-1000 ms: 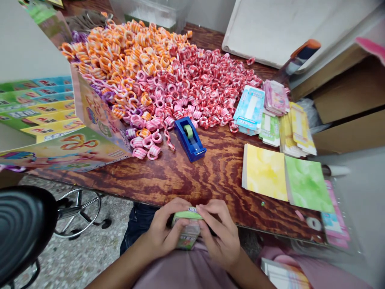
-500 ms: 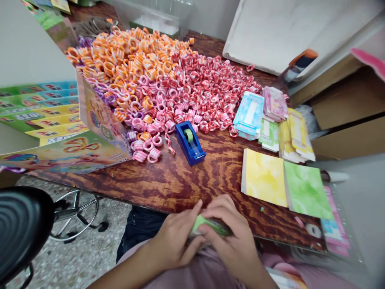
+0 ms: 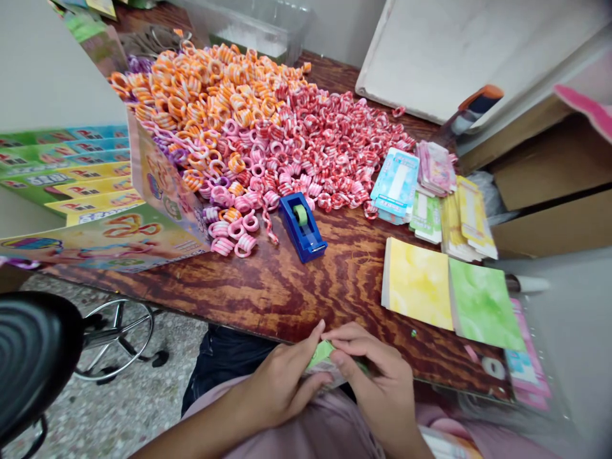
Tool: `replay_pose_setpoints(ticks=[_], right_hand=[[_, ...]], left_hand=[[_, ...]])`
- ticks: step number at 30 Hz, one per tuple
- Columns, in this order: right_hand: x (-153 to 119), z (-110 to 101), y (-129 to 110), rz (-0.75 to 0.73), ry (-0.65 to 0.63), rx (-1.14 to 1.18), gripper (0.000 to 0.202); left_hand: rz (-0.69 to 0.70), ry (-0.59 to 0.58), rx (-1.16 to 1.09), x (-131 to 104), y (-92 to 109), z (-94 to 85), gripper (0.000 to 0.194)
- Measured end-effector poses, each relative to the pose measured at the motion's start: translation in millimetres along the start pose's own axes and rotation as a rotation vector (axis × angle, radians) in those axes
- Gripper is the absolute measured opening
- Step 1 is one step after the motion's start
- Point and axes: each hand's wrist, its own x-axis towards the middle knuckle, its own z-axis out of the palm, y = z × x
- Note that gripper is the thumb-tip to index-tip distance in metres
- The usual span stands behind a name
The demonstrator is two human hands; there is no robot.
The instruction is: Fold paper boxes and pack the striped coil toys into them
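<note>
Close to my body, below the table's front edge, both hands are closed on a small green card packet that looks wrapped in clear plastic. My left hand grips its left side between thumb and fingers. At the packet's top edge, my right hand pinches with thumb and fingertips. Fingers cover much of the packet, so its contents cannot be made out. Beyond the hands, a blue tape dispenser with a green roll stands on the wooden table.
A big heap of striped coiled bands covers the table's back. Right lie stacks of printed cards, yellow cards and green cards. A display box with cards stands left, above a black stool. Cardboard boxes stand right.
My right hand has shifted slightly right, and its fingers have moved to a pinch at the packet's top edge. My left hand still grips the packet. The view has shifted a little.
</note>
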Motion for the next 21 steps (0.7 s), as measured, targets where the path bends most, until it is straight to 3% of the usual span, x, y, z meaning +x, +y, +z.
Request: replay_pose_setpoints(ticks=[6, 11, 14, 17, 21], right_hand=[[-13, 8, -2, -0.095, 0.105, -0.151, 0.025], [-19, 1, -1, -0.331, 0.050, -0.390, 0.029], [-25, 0, 4, -0.398, -0.010, -0.557, 0.036], [-30, 0, 8, -0.379, -0.045, -0.584, 0.042], [-29, -1, 12, -0.200, 0.016, -0.336, 0.037]], left_hand=[[0.062, -0.009, 0.048, 5, 3, 0.9, 0.074], [0.055, -0.016, 0.048, 5, 5, -1.2, 0.073], [0.014, -0.008, 0.017, 2, 3, -2.1, 0.071], [0.001, 0.004, 0.007, -1, 0, -2.4, 0.070], [-0.038, 0.071, 0.018, -4, -1, -3.9, 0.069]])
